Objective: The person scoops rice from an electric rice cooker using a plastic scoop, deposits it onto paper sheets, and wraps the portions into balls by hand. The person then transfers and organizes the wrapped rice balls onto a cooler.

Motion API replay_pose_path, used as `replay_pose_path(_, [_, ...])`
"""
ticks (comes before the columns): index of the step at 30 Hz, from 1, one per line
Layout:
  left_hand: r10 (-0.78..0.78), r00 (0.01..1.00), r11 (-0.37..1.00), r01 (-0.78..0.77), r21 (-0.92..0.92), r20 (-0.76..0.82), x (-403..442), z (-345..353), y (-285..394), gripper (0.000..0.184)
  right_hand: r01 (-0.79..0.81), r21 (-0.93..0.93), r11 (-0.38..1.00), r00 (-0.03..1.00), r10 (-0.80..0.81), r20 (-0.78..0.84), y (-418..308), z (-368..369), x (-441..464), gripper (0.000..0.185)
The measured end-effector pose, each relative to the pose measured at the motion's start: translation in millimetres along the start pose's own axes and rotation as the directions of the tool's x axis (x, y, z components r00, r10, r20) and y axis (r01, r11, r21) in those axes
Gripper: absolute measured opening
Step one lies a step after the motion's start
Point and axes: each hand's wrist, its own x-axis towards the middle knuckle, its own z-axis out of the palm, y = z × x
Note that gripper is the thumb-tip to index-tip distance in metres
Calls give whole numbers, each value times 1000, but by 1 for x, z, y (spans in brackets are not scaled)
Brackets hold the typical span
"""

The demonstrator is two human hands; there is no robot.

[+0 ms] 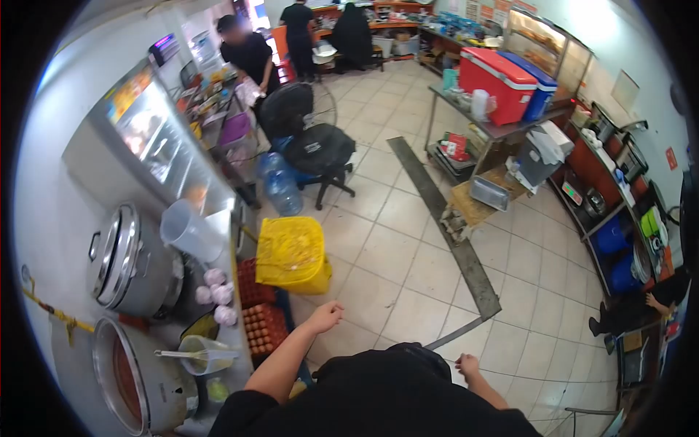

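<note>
My left hand [325, 317] hangs in front of me with its fingers loosely curled in and nothing visible in them. It is nearest to the yellow bin [293, 255] and the stacked trays of brown eggs [263, 329], apart from both. On my other side, my right hand [468, 364] is low over the tiled floor, fingers also curled, holding nothing that I can see. Beside my left arm runs a counter carrying a clear jug with a whisk [207, 355], a large pot of reddish liquid [120, 379] and wrapped white bundles [216, 295].
A black office chair [318, 149] and large water bottles [280, 186] stand ahead. A grated floor drain [444, 226] crosses the tiles. Red and blue coolers [499, 86] rest on a metal table. A person in black [247, 54] works at the left; others are farther back and at right.
</note>
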Motion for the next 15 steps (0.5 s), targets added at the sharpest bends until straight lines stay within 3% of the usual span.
replay_pose_path(1, [43,995,944,-12,329,-89,14,-12,-26,49,-30,106,994,999,33,-26,4,19,-22,36])
replay_pose_path(2, [116,981,779,7,627,-155,24,-28,-57,44,-13,103,995,998,19,-52,9,39,-42,34])
replay_pose_path(3, [-41,991,660,125,741,-130,65,23,-51,43,-50,152,987,998,55,-26,24,-21,-17,34])
replay_pose_path(4, [-176,977,519,197,832,-121,72,16,-79,42,-53,149,987,997,61,-45,30,-20,-28,30])
replay_pose_path(5, [-501,863,396,296,869,-65,84,5,-92,42,-49,160,986,995,61,-74,25,-16,-28,27])
replay_pose_path(6, [-666,729,368,504,781,-156,80,32,-71,45,-92,297,950,986,129,-105,24,-37,-20,20])
replay_pose_path(7, [-836,538,393,720,572,-104,99,23,-114,47,-102,352,931,979,158,-133,26,-42,-9,20])
replay_pose_path(8, [-857,505,346,713,610,-103,91,30,-109,47,-160,373,914,968,220,-124,43,-55,-9,18])
replay_pose_path(11, [-791,591,298,602,741,-162,119,36,-45,48,-247,414,876,937,324,-127,112,-79,11,17])
replay_pose_path(13, [-755,624,280,586,761,-202,165,39,-12,49,-292,101,951,956,291,17,159,-82,42,14])
replay_pose_path(15, [-712,662,268,563,782,-233,231,51,22,49,-358,108,927,933,358,26,132,-117,33,16])
